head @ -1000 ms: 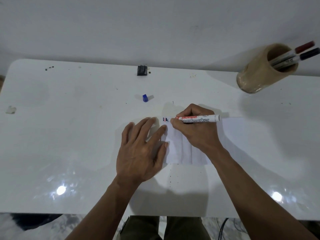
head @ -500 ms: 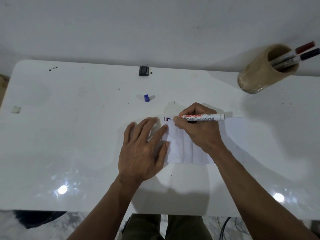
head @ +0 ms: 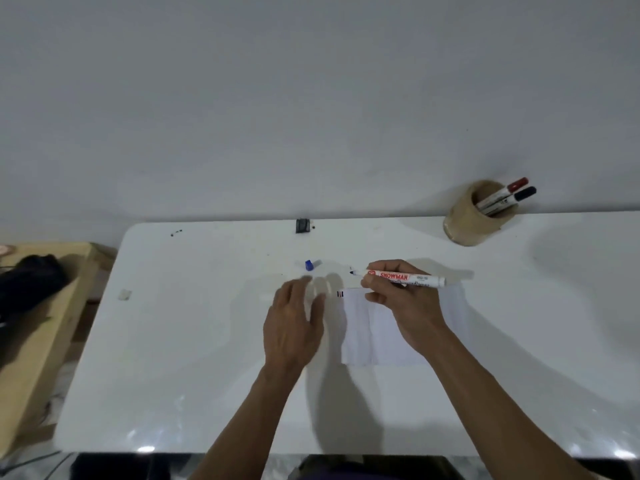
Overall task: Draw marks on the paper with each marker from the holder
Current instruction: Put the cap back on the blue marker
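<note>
A folded white paper [head: 377, 327] lies on the white table [head: 194, 341], with short black, red and blue marks [head: 340, 294] at its top left corner. My right hand [head: 398, 299] grips an uncapped white marker [head: 405, 277], tip pointing left, lifted just above the paper's top edge. My left hand [head: 294, 320] hovers left of the paper with fingers spread, blurred, holding nothing. A small blue cap [head: 309, 265] stands on the table beyond my left fingers. The tan round holder [head: 467, 220] at the back right keeps a red-capped marker [head: 509, 191] and a black-capped marker [head: 516, 198].
A small black clip-like object [head: 302, 225] sits at the table's back edge by the wall. A scrap of tape [head: 124, 294] lies at the table's left. A wooden bench [head: 38, 306] with a dark bag [head: 27, 285] stands left of the table.
My right hand lifted the marker tip off the paper. My left hand left the paper and moved left toward the blue cap. The view has tilted up and pulled back.
</note>
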Available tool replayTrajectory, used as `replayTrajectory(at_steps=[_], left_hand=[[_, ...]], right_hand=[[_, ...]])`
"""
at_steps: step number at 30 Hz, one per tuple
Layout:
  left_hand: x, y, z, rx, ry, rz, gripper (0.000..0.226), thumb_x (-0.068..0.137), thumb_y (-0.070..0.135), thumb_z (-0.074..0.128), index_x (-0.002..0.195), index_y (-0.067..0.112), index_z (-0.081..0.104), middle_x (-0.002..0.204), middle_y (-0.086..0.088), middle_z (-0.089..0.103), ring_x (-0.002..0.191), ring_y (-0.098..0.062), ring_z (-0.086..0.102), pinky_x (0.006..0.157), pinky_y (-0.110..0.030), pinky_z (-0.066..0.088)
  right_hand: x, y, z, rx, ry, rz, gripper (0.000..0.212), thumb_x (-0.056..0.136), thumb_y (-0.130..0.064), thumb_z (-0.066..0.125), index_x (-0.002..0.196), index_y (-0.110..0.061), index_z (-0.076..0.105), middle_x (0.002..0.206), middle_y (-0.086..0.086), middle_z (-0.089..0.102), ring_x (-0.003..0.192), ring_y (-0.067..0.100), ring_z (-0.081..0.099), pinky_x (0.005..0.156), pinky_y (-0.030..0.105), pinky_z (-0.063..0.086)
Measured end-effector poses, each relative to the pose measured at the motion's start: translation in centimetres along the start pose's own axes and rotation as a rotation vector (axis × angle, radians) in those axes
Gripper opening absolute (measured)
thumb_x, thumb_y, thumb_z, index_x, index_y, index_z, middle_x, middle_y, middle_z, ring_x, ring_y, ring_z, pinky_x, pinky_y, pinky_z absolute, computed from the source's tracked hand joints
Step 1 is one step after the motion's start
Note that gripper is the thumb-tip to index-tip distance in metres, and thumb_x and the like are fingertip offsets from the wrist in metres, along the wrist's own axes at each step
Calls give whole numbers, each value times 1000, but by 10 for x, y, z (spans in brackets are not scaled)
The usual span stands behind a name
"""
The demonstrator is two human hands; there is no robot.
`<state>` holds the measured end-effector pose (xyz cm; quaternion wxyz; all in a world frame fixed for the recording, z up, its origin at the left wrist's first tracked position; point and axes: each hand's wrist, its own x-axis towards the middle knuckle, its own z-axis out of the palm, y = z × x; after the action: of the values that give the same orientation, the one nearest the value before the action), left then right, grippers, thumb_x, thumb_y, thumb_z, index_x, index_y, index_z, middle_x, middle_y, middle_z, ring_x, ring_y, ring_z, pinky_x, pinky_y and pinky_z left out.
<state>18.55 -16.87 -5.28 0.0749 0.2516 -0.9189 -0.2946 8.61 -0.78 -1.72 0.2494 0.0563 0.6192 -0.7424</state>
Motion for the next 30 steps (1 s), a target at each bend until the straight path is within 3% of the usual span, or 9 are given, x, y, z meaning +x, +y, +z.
replayTrajectory(at_steps=[4, 7, 11, 15, 18, 24, 26, 30], left_hand=[[43, 12, -10, 134, -104, -46, 42, 99, 32, 51, 140, 23, 46, 134, -4, 55, 121, -27, 56, 87, -44, 54], [66, 16, -9, 270, -201, -24, 38, 101, 29, 49, 138, 21, 50, 130, -7, 56, 122, -28, 52, 89, -44, 51], [74, 11, -4, 342, -239, -31, 27, 101, 23, 48, 121, 14, 64, 117, -8, 61, 115, -29, 56, 85, -44, 53], [77, 5, 0, 334, -222, -67, 20, 100, 15, 48, 93, 6, 65, 99, -12, 62, 94, -34, 62, 75, -41, 51], [77, 6, -3, 129, -181, -126, 17, 97, 12, 55, 92, 4, 70, 93, -13, 69, 81, -30, 63, 69, -34, 48], [41, 37, -37, -492, -33, -193, 8, 90, 14, 70, 93, 18, 76, 84, 8, 76, 64, -1, 64, 56, -7, 44], [25, 44, -47, -668, 7, -226, 9, 90, 15, 70, 92, 22, 77, 79, 14, 76, 58, 0, 60, 53, -11, 44], [-2, 47, -63, -814, 44, -200, 11, 90, 15, 70, 95, 23, 77, 88, 14, 76, 65, -12, 58, 65, -32, 53]], right_hand=[[-7, -6, 3, 43, 30, 10, 18, 85, 6, 74, 91, -10, 68, 86, 10, 76, 82, 26, 75, 66, 30, 60], [-6, -5, 3, 29, 48, 19, 17, 85, 1, 77, 91, -9, 64, 87, 13, 76, 82, 27, 77, 67, 33, 60], [-2, -4, 1, 10, 63, 37, 18, 85, -3, 79, 89, -10, 63, 78, 4, 76, 80, 25, 78, 66, 33, 60], [3, -4, -3, -10, 73, 40, 16, 86, -6, 78, 89, -10, 63, 79, 5, 76, 80, 26, 78, 68, 35, 61], [4, -8, 1, -27, 67, 15, 7, 92, -12, 73, 93, -10, 66, 83, 5, 78, 80, 24, 78, 66, 34, 61], [-10, -35, 22, -64, 79, -130, 10, 97, -20, 66, 95, -11, 68, 86, 2, 79, 76, 19, 76, 65, 31, 62], [-20, -44, 28, -88, 70, -190, 9, 97, -20, 65, 95, -12, 68, 84, -2, 80, 75, 16, 76, 65, 31, 63], [-45, -50, 40, -132, 62, -260, 10, 97, -19, 66, 96, -10, 68, 82, -2, 80, 72, 12, 75, 62, 28, 62]])
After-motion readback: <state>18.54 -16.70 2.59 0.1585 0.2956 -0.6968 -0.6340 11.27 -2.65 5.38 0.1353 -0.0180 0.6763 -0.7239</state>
